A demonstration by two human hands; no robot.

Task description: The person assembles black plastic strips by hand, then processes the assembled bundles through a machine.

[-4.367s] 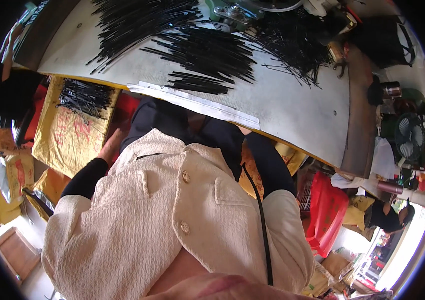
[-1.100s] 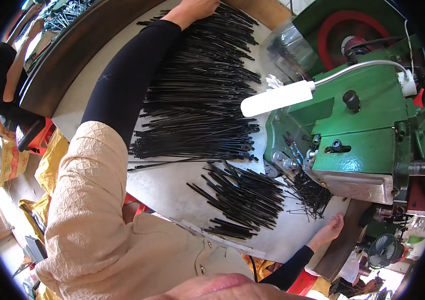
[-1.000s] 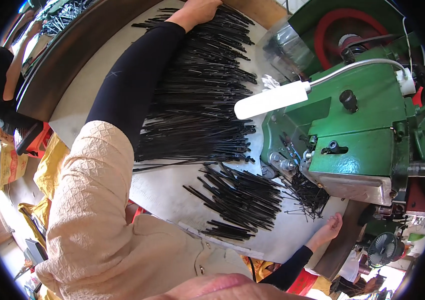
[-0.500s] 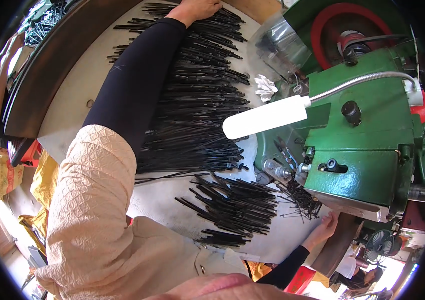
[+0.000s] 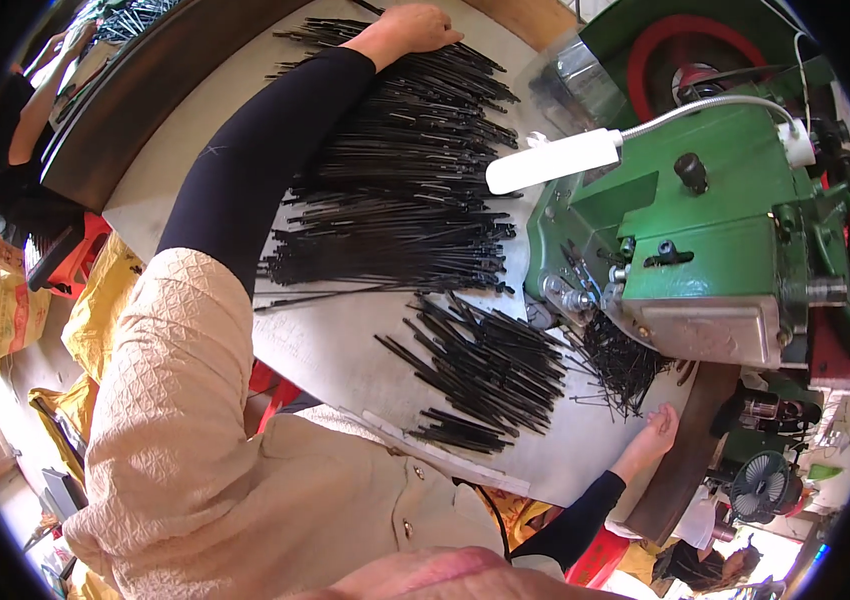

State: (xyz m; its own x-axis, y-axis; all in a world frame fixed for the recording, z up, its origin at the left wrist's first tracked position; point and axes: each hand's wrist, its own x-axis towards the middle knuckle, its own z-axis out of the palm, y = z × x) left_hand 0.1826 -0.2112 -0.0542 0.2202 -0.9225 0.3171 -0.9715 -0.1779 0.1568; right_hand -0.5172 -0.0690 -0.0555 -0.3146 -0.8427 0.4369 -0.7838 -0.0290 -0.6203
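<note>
A long row of thin black rods [image 5: 395,200], each with a small thickened end, lies in layers across the pale work surface. My left hand [image 5: 413,30] reaches over to the far end of this row. Its fingers are curled down over rods, and one rod end sticks out beyond the hand; the fingertips are partly hidden. Nearer me is a smaller heap of black rods [image 5: 490,365]. My right hand [image 5: 653,436] rests at the right edge of the surface, fingers loosely bent with nothing visible in them. Close by it lies a tangle of thin dark pins [image 5: 625,370].
A green machine [image 5: 700,270] with a red wheel [image 5: 695,30] stands on the right. Its white lamp [image 5: 555,162] hangs over the rods on a flexible neck. A dark raised rim [image 5: 165,90] borders the surface at the left. Another person's arm [image 5: 33,120] shows at far left.
The whole view has shifted, so the machine and rods sit higher and further right. My left hand has moved slightly nearer along the row's far end. The right hand stays at the edge.
</note>
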